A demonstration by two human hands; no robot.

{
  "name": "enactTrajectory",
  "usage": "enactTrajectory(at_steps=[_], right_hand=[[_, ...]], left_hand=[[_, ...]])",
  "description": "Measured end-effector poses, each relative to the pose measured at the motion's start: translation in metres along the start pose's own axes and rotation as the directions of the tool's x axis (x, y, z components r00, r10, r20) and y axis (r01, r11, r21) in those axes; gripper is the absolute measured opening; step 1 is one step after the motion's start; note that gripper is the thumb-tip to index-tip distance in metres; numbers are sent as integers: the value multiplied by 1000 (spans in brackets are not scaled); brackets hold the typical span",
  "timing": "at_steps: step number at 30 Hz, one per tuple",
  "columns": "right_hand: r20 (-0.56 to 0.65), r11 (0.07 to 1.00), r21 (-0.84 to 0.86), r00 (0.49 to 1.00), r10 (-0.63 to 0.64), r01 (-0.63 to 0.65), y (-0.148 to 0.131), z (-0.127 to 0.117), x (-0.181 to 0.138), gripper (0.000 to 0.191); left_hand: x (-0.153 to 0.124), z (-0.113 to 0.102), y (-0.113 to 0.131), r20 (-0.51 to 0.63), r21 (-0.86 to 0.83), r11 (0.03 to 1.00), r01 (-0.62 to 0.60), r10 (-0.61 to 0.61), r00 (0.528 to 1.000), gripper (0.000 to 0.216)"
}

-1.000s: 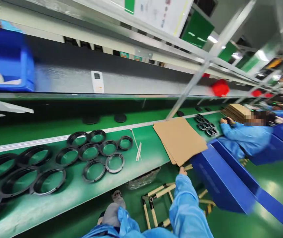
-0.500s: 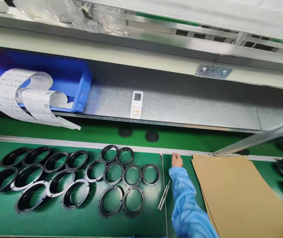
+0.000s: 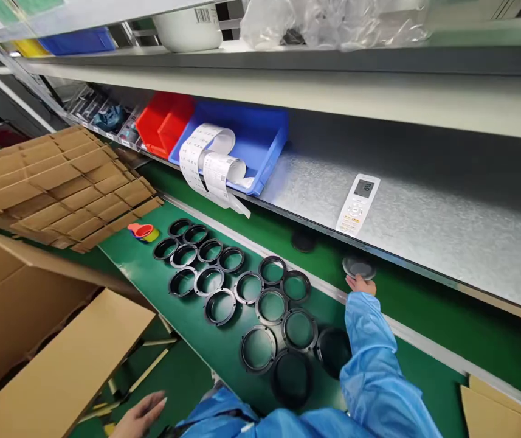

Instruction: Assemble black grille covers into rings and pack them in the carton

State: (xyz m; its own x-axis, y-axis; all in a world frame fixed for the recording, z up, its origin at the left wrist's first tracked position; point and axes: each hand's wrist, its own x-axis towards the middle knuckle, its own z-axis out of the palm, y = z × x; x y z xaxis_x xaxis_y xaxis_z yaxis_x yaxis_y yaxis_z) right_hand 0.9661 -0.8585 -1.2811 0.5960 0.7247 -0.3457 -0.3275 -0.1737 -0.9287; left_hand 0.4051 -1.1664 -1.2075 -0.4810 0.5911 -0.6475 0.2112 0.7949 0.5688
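Observation:
My right hand [image 3: 361, 285] reaches out under the shelf's front edge, fingers closed on the near rim of a dark round disc [image 3: 358, 268]. A second dark disc [image 3: 303, 241] lies to the left of it, partly in the shelf's shade. Several black plastic rings [image 3: 222, 306] stand in groups on the green table [image 3: 228, 359], left of my right sleeve. My left hand [image 3: 140, 416] hangs low in front of the table, its fingers stretched out and nothing in them.
A cardboard box [image 3: 78, 365] and stacked cardboard dividers [image 3: 59, 188] stand at the left. The metal shelf holds a white remote control [image 3: 357, 205], a blue bin [image 3: 260, 143] with label strips, and a red bin [image 3: 165, 125]. Brown cardboard sheets [image 3: 497, 407] lie at the lower right.
The view has swung left, bringing the box, dividers and my left hand into sight. My right hand has gone from the tabletop by the sheets to the disc under the shelf.

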Motion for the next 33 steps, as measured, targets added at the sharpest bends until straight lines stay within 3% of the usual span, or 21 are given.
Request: enactTrajectory(at_steps=[2, 4, 6, 7, 9, 11, 13, 14, 15, 17, 19, 20, 22, 24, 26, 30, 33], right_hand=[[81, 999, -28, 997, -14, 17, -2, -2, -18, 41], [229, 998, -62, 973, -6, 21, -2, -2, -50, 50], [459, 994, -105, 888, 16, 37, -2, 2, -94, 51], [596, 990, -126, 803, 22, 67, -3, 5, -118, 48], [836, 973, -149, 548, 30, 174, -7, 13, -166, 42], [954, 936, -141, 296, 42, 321, -16, 20, -207, 34], [982, 884, -131, 184, 51, 450, -25, 25, -238, 26], [984, 863, -134, 167, 59, 487, -28, 27, -250, 21], [981, 850, -141, 185, 52, 507, -30, 29, -261, 17], [951, 839, -145, 307, -27, 525, -32, 32, -283, 19], [876, 804, -99, 434, -208, 586, -29, 34, -303, 26], [827, 768, -70, 468, -312, 637, -26, 35, -313, 25], [746, 697, -42, 486, -455, 716, -20, 37, -331, 24], [708, 648, -65, 493, -507, 759, -14, 40, -345, 28], [715, 599, -99, 475, -513, 795, -9, 45, -355, 32], [771, 467, -124, 381, -509, 875, -2, 61, -364, 36], [796, 409, -121, 335, -504, 904, 4, 76, -368, 40]], left_hand=[[4, 12, 19, 72, -55, 996, -71, 75, 995, 68], [3, 31, 54, 175, -106, 981, -164, 181, 968, 74], [-6, 56, 94, 302, -159, 972, -172, 214, 929, 78], [-12, 69, 113, 372, -200, 970, -141, 208, 905, 74], [-25, 94, 143, 527, -363, 931, -31, 233, 817, 69], [-36, 112, 161, 730, -432, 882, 188, 220, 647, 71], [-44, 122, 166, 872, -369, 862, 346, 194, 449, 81], [-47, 123, 165, 914, -332, 858, 392, 191, 358, 85], [-50, 123, 162, 937, -312, 851, 421, 204, 282, 86], [-53, 118, 157, 942, -334, 824, 458, 276, 192, 76], [-55, 110, 155, 912, -409, 778, 476, 365, 187, 61], [-56, 105, 156, 891, -453, 752, 480, 407, 203, 55], [-58, 96, 159, 853, -519, 703, 485, 465, 239, 52], [-60, 87, 164, 829, -556, 669, 493, 491, 268, 57], [-61, 80, 168, 815, -578, 646, 499, 493, 305, 60], [-55, 65, 169, 770, -638, 602, 481, 495, 403, 57], [-47, 54, 163, 801, -593, 661, 461, 426, 420, 56]])
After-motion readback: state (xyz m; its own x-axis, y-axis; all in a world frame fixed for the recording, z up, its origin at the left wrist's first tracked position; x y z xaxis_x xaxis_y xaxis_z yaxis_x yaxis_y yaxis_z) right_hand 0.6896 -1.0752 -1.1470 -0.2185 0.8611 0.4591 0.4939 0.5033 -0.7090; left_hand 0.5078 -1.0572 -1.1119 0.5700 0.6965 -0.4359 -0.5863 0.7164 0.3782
